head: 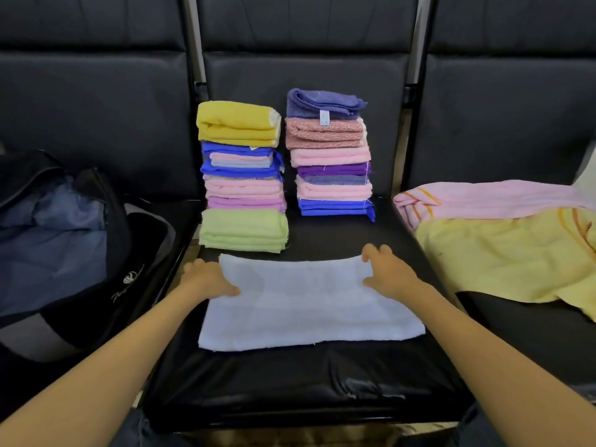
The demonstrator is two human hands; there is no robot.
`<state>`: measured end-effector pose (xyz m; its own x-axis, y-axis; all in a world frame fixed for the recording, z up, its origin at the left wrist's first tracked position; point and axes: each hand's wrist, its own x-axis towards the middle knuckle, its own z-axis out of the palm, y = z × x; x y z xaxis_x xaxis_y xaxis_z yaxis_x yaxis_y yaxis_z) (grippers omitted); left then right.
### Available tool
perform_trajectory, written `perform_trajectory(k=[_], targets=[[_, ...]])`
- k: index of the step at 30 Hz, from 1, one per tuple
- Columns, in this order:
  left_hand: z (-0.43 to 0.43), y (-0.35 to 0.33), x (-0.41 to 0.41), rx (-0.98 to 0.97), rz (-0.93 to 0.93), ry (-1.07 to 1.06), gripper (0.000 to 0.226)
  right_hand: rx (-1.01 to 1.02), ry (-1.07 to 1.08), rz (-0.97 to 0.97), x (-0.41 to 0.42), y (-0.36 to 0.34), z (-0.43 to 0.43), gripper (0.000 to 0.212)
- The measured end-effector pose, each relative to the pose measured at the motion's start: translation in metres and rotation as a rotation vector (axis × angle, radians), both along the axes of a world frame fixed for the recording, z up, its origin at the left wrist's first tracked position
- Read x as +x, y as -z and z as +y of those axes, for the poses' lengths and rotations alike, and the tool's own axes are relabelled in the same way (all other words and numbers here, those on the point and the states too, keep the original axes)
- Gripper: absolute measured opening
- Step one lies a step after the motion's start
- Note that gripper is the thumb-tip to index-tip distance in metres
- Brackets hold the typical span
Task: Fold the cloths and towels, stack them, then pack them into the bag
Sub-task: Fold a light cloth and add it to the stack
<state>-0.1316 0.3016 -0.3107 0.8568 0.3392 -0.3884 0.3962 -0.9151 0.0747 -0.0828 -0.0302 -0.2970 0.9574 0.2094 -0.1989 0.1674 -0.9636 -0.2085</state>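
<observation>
Forearms [113, 366] are stretched over the black seat [290, 382], where the pale blue cloth [306, 304] is pinched, it seems, at its far corners by the left hand [209, 280] and right hand [387, 272]. Both corners should be drawn evenly onto the near edge. Its long axis is laid left to right

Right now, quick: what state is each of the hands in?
Left hand: closed, pinching the left end of the light blue cloth.
Right hand: closed, gripping the same cloth's right end.
</observation>
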Motion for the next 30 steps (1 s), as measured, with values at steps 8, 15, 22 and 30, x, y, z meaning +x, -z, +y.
perform_trajectory(k=[8, 15, 22, 30], targets=[[-0.013, -0.012, -0.012, -0.441, -0.473, -0.062, 0.040, 0.000, -0.183, 0.225, 0.001, 0.004, -0.001, 0.038], [-0.034, -0.043, -0.021, -0.770, -0.262, -0.003, 0.060, 0.226, 0.004, 0.262, -0.002, -0.005, -0.014, 0.022], [-0.122, -0.078, 0.000, -1.046, -0.199, 0.055, 0.065, 0.658, 0.320, 0.538, -0.006, -0.017, -0.028, 0.022], [-0.220, -0.049, 0.019, -1.137, 0.038, 0.203, 0.064, 0.781, 0.408, 0.589, -0.006, -0.015, -0.046, 0.046]])
